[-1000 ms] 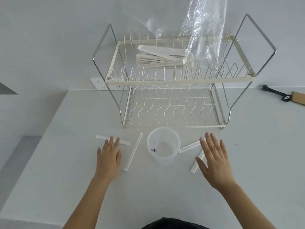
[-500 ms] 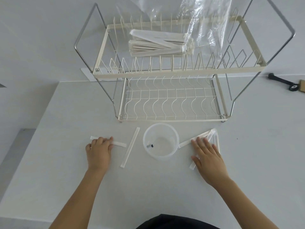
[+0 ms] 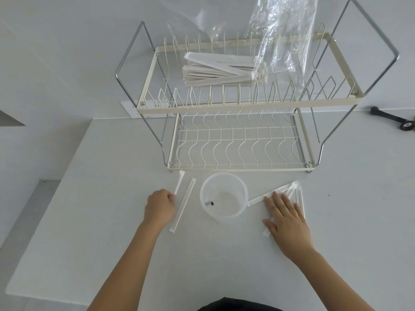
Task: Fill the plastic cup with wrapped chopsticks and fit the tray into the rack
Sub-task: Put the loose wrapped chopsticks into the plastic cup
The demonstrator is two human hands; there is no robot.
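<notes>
Head view: left hand (image 3: pixel 160 207) fisted on wrapped chopstick (image 3: pixel 179 182).

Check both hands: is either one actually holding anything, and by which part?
The left hand pinches one wrapped chopstick pair by its near end. The right hand lies flat on the wrapped pairs right of the cup, gripping none.

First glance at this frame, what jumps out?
The two-tier wire rack at the back of the table, with a pile of wrapped chopsticks on its upper tier. Closer in, an empty clear plastic cup stands between the left hand, gripping one wrapped pair, and the flat right hand.
</notes>
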